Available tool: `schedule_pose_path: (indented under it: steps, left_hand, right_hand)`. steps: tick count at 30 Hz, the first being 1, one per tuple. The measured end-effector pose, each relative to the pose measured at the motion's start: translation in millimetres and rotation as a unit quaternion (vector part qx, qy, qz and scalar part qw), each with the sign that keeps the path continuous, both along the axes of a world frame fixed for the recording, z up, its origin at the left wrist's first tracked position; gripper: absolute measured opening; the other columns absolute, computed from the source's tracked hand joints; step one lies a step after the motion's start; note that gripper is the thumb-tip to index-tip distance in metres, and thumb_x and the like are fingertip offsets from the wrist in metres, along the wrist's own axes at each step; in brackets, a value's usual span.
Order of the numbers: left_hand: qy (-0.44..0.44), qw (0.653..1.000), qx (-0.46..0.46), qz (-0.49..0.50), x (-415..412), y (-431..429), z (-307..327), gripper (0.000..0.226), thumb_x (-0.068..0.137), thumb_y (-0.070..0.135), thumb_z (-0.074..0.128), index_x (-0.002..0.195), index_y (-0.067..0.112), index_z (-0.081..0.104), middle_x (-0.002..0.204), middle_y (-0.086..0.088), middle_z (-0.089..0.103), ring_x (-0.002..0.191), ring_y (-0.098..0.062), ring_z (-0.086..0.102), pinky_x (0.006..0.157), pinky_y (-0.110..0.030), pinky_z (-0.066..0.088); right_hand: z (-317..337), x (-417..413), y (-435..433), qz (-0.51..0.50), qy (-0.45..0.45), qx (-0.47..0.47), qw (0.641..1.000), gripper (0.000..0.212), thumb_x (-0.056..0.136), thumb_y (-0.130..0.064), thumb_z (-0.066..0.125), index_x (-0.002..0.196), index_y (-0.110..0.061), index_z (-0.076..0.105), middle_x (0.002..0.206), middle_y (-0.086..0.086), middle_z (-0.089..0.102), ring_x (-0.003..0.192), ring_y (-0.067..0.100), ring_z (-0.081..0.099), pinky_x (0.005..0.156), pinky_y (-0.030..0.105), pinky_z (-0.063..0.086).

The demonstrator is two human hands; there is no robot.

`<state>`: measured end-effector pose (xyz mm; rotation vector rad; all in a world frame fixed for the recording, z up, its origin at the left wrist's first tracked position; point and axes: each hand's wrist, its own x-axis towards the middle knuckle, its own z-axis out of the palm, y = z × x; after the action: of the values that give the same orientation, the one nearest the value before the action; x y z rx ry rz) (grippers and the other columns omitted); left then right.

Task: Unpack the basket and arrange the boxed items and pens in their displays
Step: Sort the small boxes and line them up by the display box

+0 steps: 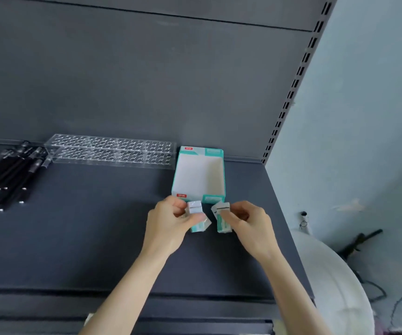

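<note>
Two bare forearms reach in from the bottom edge, and the hands meet over the dark shelf (86, 226), just in front of the display carton (198, 175). The left hand (168, 221) has its fingers curled, pinching a small box (196, 210) between thumb and fingertips. The right hand (248, 221) is curled the same way round a second small box (223, 220), held tilted. The two boxes are close together but apart. Both are little white cartons with teal print on their lower parts and a dark line across the top end. The display carton is an open, square-cornered cardboard tray, plain white inside, with teal edges and small red labels; it stands against the back panel. To its left lies a clear acrylic rack (112, 151), long and low, drilled with rows of round holes. Farther left, black pens (6, 172) with silvery tips lie in a loose heap. The shelf is matte grey.
</note>
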<state>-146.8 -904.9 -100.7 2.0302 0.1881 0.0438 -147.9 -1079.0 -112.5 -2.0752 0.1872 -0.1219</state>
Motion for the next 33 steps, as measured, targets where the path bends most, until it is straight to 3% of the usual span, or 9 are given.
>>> schedule_pose_path:
  steps: [4,8,11,15,17,20,26,30,33]
  left_hand:
    - [-0.035,0.998,0.052,-0.026,-2.3,-0.5,-0.6,0.015,0.074,0.029,0.079,0.083,0.022,0.068,0.088,0.006,0.061,0.079,-0.012,0.063,0.076,-0.030,0.052]
    - [-0.046,0.992,0.104,-0.053,-6.2,-5.9,1.4,0.019,0.078,0.035,0.074,0.090,0.020,0.071,0.082,0.006,0.065,0.079,-0.017,0.063,0.072,-0.036,0.052]
    - [-0.042,0.994,0.098,-0.019,-7.7,-9.3,1.2,0.026,0.075,0.039,0.077,0.087,0.018,0.066,0.074,0.014,0.065,0.075,-0.011,0.064,0.070,-0.031,0.052]
    - [-0.081,0.989,0.124,-0.007,-11.3,-13.3,-3.2,0.028,0.078,0.040,0.074,0.078,0.013,0.066,0.077,0.004,0.066,0.074,-0.016,0.062,0.068,-0.032,0.048]
    - [-0.101,0.984,0.144,-0.014,-12.7,-15.9,-4.5,0.026,0.085,0.040,0.067,0.083,0.014,0.068,0.082,0.001,0.064,0.075,-0.017,0.061,0.066,-0.030,0.044]
    - [-0.096,0.980,0.171,-0.029,-13.6,-21.2,-6.9,0.027,0.094,0.038,0.054,0.096,0.014,0.067,0.091,-0.002,0.064,0.082,-0.020,0.061,0.070,-0.033,0.048]
    - [-0.076,0.984,0.148,-0.062,-10.1,-21.6,-5.8,0.027,0.097,0.026,0.048,0.113,0.010,0.063,0.110,-0.007,0.063,0.099,-0.023,0.061,0.081,-0.037,0.053]
    - [-0.083,0.983,0.149,-0.072,-15.5,-21.6,-5.5,0.026,0.098,0.028,0.046,0.113,0.014,0.062,0.107,-0.003,0.063,0.094,-0.017,0.062,0.073,-0.025,0.049]
    - [-0.105,0.971,0.203,-0.072,-26.8,-23.0,-7.3,0.030,0.100,0.032,0.039,0.118,0.017,0.057,0.103,0.000,0.068,0.091,-0.019,0.062,0.076,-0.033,0.049]
  right_hand:
    - [-1.5,-2.5,3.8,0.000,-0.007,-0.058,0.998,0.016,0.085,-0.034,0.060,0.080,-0.023,0.070,0.075,-0.016,0.058,0.077,0.006,0.058,0.061,0.019,0.044]
    - [-0.5,-3.6,4.6,0.005,-0.017,-0.079,0.997,0.018,0.087,-0.035,0.058,0.080,-0.023,0.070,0.071,-0.018,0.062,0.074,0.010,0.061,0.061,0.026,0.048]
    - [-1.9,-4.9,4.7,-0.008,-0.020,-0.059,0.998,0.013,0.087,-0.036,0.061,0.085,-0.027,0.069,0.075,-0.017,0.065,0.073,0.003,0.063,0.059,0.014,0.049]
    - [-2.4,-6.5,6.5,-0.022,-0.034,-0.069,0.997,0.013,0.086,-0.037,0.062,0.085,-0.026,0.069,0.071,-0.022,0.061,0.071,0.001,0.063,0.060,0.017,0.051]
    - [-1.0,-8.1,9.2,-0.014,-0.045,-0.065,0.997,0.012,0.086,-0.035,0.063,0.079,-0.027,0.067,0.069,-0.022,0.061,0.069,0.000,0.063,0.056,0.012,0.048]
    - [-1.6,-10.7,11.7,-0.013,-0.060,-0.071,0.996,0.018,0.088,-0.033,0.062,0.073,-0.023,0.067,0.068,-0.020,0.062,0.068,0.003,0.064,0.058,0.019,0.052]
    - [-1.8,-9.9,13.6,-0.004,-0.080,-0.096,0.992,0.022,0.090,-0.030,0.059,0.080,-0.014,0.072,0.080,-0.009,0.068,0.068,0.005,0.063,0.053,0.014,0.049]
    - [-1.6,-10.3,11.1,0.004,-0.065,-0.118,0.991,0.023,0.092,-0.030,0.055,0.085,-0.015,0.071,0.088,-0.003,0.067,0.071,0.009,0.061,0.052,0.012,0.047]
    - [-0.9,-13.0,8.6,0.019,-0.060,-0.155,0.986,0.024,0.094,-0.032,0.052,0.089,-0.017,0.070,0.091,-0.003,0.061,0.073,0.012,0.059,0.052,0.011,0.044]
